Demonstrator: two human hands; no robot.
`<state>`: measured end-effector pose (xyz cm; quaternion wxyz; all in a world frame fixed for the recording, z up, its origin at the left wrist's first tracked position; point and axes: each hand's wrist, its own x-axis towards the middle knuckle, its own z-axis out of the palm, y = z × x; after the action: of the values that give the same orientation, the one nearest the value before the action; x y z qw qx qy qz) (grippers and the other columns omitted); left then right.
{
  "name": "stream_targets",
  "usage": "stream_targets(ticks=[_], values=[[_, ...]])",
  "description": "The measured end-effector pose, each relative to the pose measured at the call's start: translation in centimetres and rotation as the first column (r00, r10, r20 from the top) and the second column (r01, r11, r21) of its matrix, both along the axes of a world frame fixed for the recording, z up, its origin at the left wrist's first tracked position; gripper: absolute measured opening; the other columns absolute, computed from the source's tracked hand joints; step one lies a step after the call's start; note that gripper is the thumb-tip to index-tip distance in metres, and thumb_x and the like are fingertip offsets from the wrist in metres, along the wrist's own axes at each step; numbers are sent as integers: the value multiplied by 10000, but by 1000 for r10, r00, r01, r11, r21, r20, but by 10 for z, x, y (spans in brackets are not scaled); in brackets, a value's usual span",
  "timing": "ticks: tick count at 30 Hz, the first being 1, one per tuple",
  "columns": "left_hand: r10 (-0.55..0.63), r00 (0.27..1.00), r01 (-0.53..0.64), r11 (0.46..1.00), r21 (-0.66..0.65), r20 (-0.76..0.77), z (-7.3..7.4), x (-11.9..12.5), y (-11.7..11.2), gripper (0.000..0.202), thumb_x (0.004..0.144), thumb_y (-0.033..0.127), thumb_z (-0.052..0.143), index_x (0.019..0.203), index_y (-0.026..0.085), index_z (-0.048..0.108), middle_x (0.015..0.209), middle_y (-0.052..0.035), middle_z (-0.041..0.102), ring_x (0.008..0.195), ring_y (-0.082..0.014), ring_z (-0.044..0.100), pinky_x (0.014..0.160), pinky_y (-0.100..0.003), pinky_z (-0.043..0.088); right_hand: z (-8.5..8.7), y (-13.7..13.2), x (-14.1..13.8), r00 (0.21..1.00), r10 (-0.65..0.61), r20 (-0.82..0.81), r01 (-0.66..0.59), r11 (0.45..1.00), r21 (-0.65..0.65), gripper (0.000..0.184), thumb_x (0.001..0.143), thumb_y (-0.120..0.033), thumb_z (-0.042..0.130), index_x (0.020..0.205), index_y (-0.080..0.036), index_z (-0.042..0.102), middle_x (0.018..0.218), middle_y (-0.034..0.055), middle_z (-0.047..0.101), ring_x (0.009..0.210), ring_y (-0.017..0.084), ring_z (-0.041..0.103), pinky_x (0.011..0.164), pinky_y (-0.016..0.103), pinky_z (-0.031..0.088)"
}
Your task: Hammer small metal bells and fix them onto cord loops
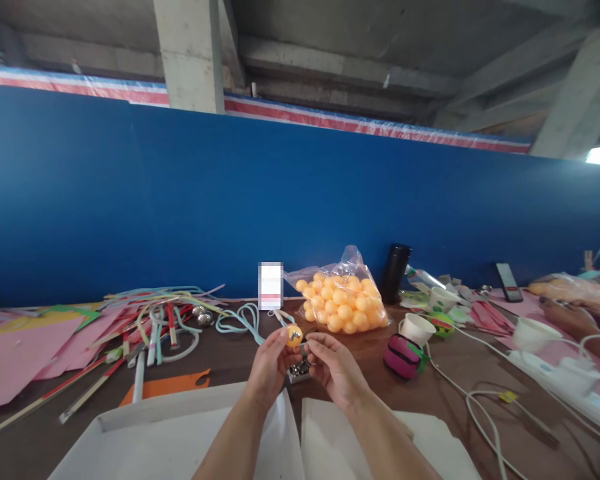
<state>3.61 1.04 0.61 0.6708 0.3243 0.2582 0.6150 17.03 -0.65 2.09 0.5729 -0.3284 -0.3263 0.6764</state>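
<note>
My left hand [267, 368] grips an orange ping-pong ball [294, 328] between thumb and fingers; a shiny silver patch shows on the side facing me. Just to its right, my right hand [339, 370] is closed in a pinch, and a thin pale piece seems to stick out from its fingertips toward the ball. That piece is too small to name. Below and partly behind both hands sits a small container of shiny metal pieces [300, 368]. Farther back, a clear plastic bag [343, 303] is full of similar orange balls.
A white tray [180, 433] lies under my forearms. Left are pink paper sheets [50, 350], tubes and sticks. Right stand a black bottle [396, 273], a purple pouch [403, 357], paper cups [417, 329] and cables. Another person's hands [570, 320] show far right. A blue partition [300, 200] rises behind.
</note>
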Motion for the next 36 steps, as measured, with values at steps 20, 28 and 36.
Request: stream_targets(ticks=[20,28,36], values=[[-65,995,71,994,77,-81,1,1,-3,333,762,337,637,1010,115,623,719,-45,621,616,-102,585,570,-196,486,-2,1,-5,997,-30,66,28,999,35,291,596,-302,801,778,-151,632,657,5,676,404,26,465,331,106,356],[-41,994,49,996,73,-105,4,3,-4,351,737,345,660,991,105,629,719,-45,612,598,-99,569,560,-205,475,-2,1,-4,998,-9,63,8,1000,23,267,599,-292,797,731,-153,611,656,3,676,392,17,444,326,101,289],[-22,994,29,997,69,-106,6,4,-6,351,703,364,686,953,122,645,739,-42,618,596,-102,571,558,-215,474,-5,3,-2,999,49,13,-49,998,30,231,630,-274,783,711,-155,602,669,-8,665,400,12,438,346,100,281]])
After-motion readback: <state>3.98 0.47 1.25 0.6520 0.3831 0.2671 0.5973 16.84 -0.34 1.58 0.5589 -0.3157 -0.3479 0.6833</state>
